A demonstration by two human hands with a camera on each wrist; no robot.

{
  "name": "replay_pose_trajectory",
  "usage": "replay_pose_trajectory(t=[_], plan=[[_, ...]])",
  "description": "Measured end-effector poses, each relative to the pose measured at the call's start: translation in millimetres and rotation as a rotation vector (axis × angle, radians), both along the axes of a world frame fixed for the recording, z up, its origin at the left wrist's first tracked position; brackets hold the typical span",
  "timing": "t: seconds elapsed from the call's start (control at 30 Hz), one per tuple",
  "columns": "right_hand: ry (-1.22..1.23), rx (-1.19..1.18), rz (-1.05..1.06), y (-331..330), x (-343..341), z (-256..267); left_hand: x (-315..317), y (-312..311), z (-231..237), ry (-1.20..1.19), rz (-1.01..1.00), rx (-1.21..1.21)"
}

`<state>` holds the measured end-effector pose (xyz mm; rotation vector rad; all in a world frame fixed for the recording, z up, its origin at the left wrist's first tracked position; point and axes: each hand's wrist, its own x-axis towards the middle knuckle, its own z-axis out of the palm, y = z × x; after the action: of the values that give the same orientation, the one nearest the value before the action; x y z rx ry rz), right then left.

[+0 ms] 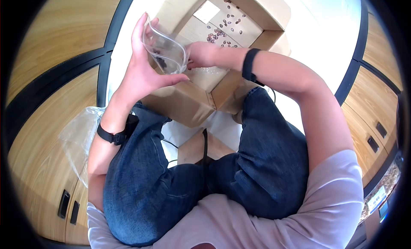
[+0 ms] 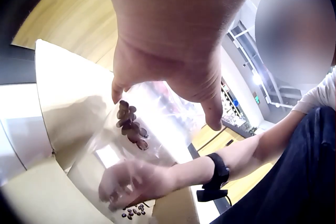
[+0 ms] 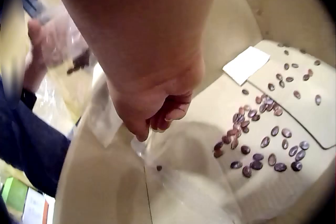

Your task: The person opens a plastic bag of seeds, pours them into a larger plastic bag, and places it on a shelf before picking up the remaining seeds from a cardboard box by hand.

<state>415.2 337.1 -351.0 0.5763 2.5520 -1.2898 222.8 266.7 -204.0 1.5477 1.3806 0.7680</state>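
Note:
My left hand (image 1: 143,71) holds a clear zip bag (image 1: 165,45), its thumb and fingers spread to either side and the bag's mouth gaping. A small clump of dark brown beans (image 2: 131,124) lies inside the bag. My right hand (image 3: 157,103) is over the cardboard box (image 1: 192,105), close beside the bag in the head view. Its thumb and fingertips pinch a piece of clear plastic (image 3: 139,148) that trails down into the box. Many more reddish-brown beans (image 3: 244,121) lie scattered on the box floor, some bunched together.
A white paper square (image 1: 206,11) lies on the box floor. The box stands between my knees, its flaps folded outward. Another clear plastic bag (image 1: 79,129) hangs beside my left forearm. Wooden cabinets (image 1: 55,94) stand at both sides. In the left wrist view a blurred area is at the upper right.

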Motion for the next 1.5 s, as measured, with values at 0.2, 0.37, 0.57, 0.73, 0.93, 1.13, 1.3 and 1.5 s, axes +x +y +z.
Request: replay_pose_trajectory(t=[0.2, 0.37, 0.57, 0.73, 0.93, 1.13, 1.3, 1.5], plan=[[-0.202, -0.075, 0.188, -12, -20, 1, -12, -3, -4, -0.016, 0.038, 0.047], [-0.093, -0.169, -0.014, -24, -19, -63, -15, -6, -5, -0.073, 0.054, 0.045], [0.01, 0.032, 0.064, -25, -7, -60, -16, -6, -2, -0.041, 0.046, 0.052], [-0.188, 0.103, 0.23, -15, -7, -25, -10, -2, -1, -0.052, 0.063, 0.009], [0.009, -0.179, -0.293, 35, 12, 29, -6, -1, 0, -0.019, -0.003, -0.009], [0.375, -0.348, -0.665, 64, 34, 168, 7, 3, 4, 0.009, -0.033, -0.05], [0.388, -0.058, -0.411, 42, 34, 201, 20, 7, 5, 0.031, -0.063, -0.09], [0.253, -0.123, -0.731, 64, 59, 130, 20, 5, 1, 0.037, -0.045, -0.023]])
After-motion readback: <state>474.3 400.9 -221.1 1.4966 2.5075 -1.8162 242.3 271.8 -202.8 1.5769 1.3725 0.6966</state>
